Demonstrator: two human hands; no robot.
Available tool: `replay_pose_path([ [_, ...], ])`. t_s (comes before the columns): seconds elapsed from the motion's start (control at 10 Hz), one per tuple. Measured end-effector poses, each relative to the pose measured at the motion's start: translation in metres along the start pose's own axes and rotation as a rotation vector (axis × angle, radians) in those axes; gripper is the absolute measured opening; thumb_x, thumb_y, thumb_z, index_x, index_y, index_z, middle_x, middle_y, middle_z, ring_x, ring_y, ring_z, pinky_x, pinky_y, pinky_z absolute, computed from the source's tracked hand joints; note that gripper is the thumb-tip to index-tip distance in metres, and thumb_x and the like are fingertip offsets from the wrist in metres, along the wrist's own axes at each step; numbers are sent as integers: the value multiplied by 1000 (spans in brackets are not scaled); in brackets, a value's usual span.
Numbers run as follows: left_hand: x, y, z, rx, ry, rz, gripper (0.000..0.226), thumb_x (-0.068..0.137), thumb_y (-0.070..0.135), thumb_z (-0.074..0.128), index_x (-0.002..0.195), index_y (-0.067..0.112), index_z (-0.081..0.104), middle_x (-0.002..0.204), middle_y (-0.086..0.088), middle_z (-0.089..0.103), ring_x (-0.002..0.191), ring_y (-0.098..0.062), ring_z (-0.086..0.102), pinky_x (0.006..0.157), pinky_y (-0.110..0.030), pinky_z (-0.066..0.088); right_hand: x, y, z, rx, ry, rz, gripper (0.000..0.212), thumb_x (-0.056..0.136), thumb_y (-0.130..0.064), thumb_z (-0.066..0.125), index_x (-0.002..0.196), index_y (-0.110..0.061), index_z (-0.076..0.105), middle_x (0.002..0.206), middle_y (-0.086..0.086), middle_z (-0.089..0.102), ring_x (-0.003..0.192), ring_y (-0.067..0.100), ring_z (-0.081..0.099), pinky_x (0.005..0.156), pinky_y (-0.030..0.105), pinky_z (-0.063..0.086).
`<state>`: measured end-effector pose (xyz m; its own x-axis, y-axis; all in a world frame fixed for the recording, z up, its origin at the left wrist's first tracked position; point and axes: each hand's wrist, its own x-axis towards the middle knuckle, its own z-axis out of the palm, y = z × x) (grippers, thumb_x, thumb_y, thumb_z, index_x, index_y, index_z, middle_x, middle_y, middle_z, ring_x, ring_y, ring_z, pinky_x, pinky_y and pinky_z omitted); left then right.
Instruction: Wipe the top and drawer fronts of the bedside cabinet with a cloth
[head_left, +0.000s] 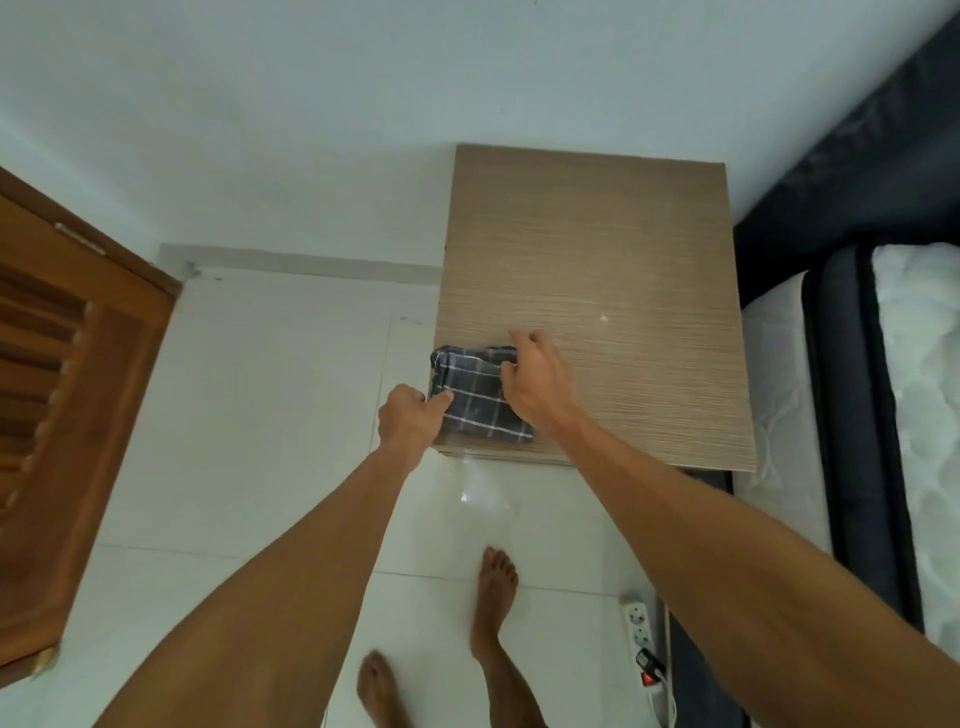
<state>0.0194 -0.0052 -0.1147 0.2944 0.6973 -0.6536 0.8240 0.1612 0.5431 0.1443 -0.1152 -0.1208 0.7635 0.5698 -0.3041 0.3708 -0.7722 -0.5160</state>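
Note:
The bedside cabinet (623, 249) has a light wood-grain top, seen from above; its drawer fronts are hidden. A folded dark grey cloth with white check lines (478, 400) lies on the top's near left corner. My left hand (408, 421) pinches the cloth's left edge at the cabinet's side. My right hand (535, 384) grips the cloth's right edge, fingers curled over its far corner.
A bed with a white mattress (919, 415) and a dark frame stands close on the right. A wooden louvred door (67, 395) is at the left. On the white tiled floor lie a power strip (641, 631) with a plug, near my bare feet.

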Motion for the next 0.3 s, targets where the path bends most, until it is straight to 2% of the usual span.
replay_pose_path([
  [0.1,-24,-21,-21,-2,-20,17,46,84,47,67,112,12,56,106,-5,59,97,-26,61,84,-41,56,-36,4,-12,187,96,33,42,96,-13,52,138,-14,47,134,7,46,112,23,53,101,45,46],
  [0.2,-49,-73,-50,58,-47,20,38,83,47,66,103,15,63,105,-5,64,102,-29,63,87,-38,53,-93,18,-23,418,134,90,31,95,-3,50,119,-21,57,115,-7,50,110,22,52,102,44,44],
  [0.3,-82,-164,-83,278,-104,-60,46,69,68,50,82,24,56,91,-2,61,105,-29,64,86,-33,49,-175,45,-31,431,229,218,44,91,0,57,114,-37,54,130,2,51,102,21,57,93,42,50],
])
